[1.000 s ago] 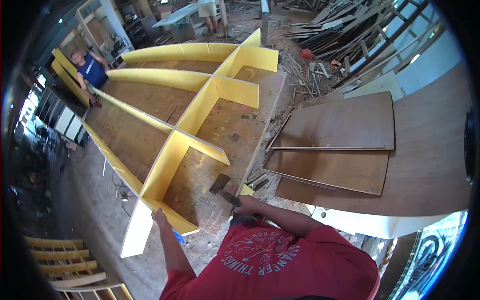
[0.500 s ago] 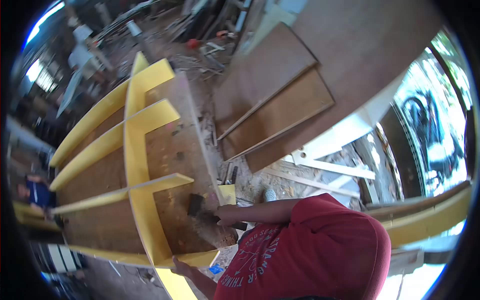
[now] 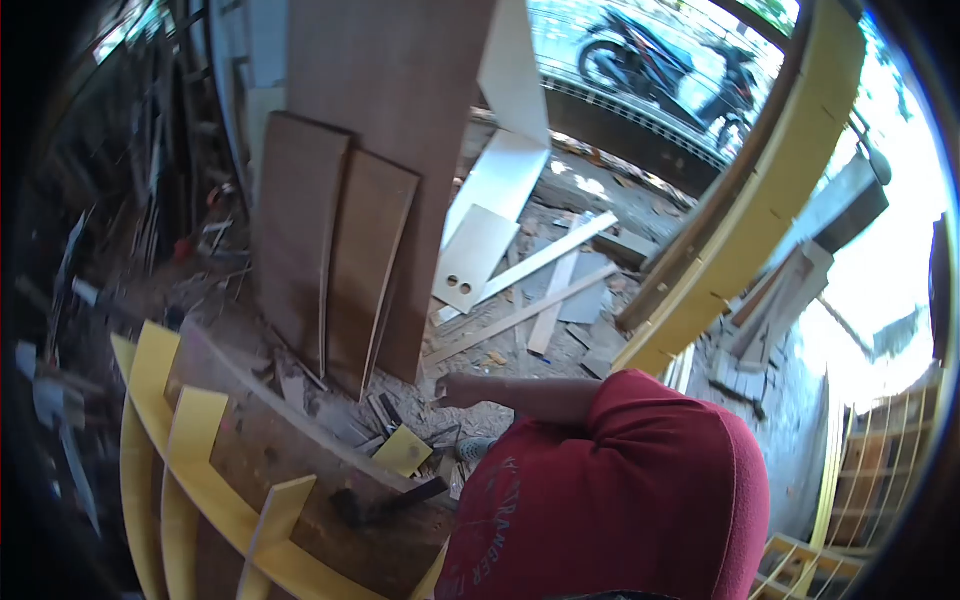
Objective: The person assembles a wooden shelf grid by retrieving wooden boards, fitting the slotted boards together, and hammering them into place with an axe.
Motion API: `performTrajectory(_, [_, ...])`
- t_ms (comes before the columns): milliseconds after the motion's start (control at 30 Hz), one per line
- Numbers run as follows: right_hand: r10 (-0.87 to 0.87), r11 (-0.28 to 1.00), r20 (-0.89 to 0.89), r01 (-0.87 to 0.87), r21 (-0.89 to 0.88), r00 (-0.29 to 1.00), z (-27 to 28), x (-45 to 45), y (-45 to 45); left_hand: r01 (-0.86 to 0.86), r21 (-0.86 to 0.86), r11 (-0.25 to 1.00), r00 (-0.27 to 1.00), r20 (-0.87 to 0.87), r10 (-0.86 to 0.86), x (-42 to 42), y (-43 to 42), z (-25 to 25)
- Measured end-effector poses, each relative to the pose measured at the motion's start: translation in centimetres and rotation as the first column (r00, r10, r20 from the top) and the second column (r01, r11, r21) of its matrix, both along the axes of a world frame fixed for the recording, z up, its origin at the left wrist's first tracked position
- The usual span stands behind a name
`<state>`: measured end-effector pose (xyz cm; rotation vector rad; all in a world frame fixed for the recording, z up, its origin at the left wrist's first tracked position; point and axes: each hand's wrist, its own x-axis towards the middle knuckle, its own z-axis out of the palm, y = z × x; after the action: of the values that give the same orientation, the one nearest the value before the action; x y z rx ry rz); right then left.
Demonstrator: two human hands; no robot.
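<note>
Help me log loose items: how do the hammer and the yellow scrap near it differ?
The hammer is dark, the scrap yellow. The hammer has a long handle and a head; the scrap is flat and four-sided. The hammer lies on the brown worktop, the scrap beyond its edge.

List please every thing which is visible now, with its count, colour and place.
Yellow frame boards: several, on the brown worktable, lower left
Hammer: one, dark, on the worktable
Offcut: one, yellow, by the table edge
Smaller panels: two, brown, leaning on the large sheet, one, brown
Panel with two holes: one, whitish, centre
Strips: at least three, pale, on the ground
Curved beam: one, yellow, right
Motorcycle: one, dark, top right
Far left: clutter, blurred
Shirt: one, red
Hands: right only
</note>
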<state>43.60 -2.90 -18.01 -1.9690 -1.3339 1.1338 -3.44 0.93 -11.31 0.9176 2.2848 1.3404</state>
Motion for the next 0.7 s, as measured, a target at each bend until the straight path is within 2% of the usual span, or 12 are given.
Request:
performTrajectory(133, [-0.139,0.988,-0.068,0.144,0.065,0.988,1.6,3.8,-5.0,0.217,0.021,0.976,0.976,-0.029,-0.216,6.1,1.0,0.9])
performTrajectory(233, [-0.309,0.948,0.037,0.305,0.093,0.95,4.5,8.7,-11.8,0.342,0.032,0.939,0.939,-0.046,-0.34,10.8,-0.2,1.4])
performTrajectory(300, [-0.515,0.849,-0.057,0.518,0.107,0.855,3.3,13.4,-17.8,0.4,0.033,0.916,0.916,-0.051,-0.398,13.6,-2.0,1.5])
performTrajectory(333, [-0.613,0.787,0.017,0.609,0.094,0.79,4.4,16.1,-21.3,0.418,0.031,0.908,0.908,-0.053,-0.416,14.9,-3.0,1.4])
performTrajectory(433, [-0.885,0.465,0.08,0.863,0.196,0.459,8.2,26.0,-35.2,0.45,0.022,0.893,0.892,-0.047,-0.449,17.9,-6.6,0.8])
performTrajectory(467, [-0.928,0.365,0.203,0.874,0.32,0.313,5.4,31.2,-41.2,0.456,0.014,0.89,0.889,-0.049,-0.455,18.3,-7.9,0.5])
performTrajectory(500, [-0.981,0.179,0.172,0.77,0.612,0.092,3.6,36.0,-47.3,0.465,0.006,0.885,0.885,-0.05,-0.464,18.6,-9.1,0.1])
performTrajectory(533, [-0.995,0.015,0.099,0.923,0.384,-0.025,12.0,36.5,-51.9,0.464,0.006,0.886,0.885,-0.044,-0.463,18.7,-10.3,-0.2])
performTrajectory(567, [-0.98,-0.075,0.113,0.833,0.548,-0.163,13.6,39.7,-56.8,0.466,-0.003,0.885,0.884,-0.037,-0.466,18.8,-11.2,-0.4])
performTrajectory(600, [-0.889,-0.06,0.23,0.598,0.799,-0.396,15.6,42.1,-60.4,0.464,-0.006,0.886,0.885,-0.028,-0.464,18.6,-12.1,-0.5])
performTrajectory(633, [-0.872,-0.2,0.181,0.667,0.718,-0.455,17.0,43.6,-63.5,0.464,-0.005,0.886,0.885,-0.024,-0.464,18.1,-12.9,-0.4])
performTrajectory(700, [-0.843,-0.22,0.208,0.67,0.709,-0.496,18.9,47.1,-67.5,0.46,-0.006,0.888,0.888,-0.008,-0.46,16.5,-14.2,-0.2])
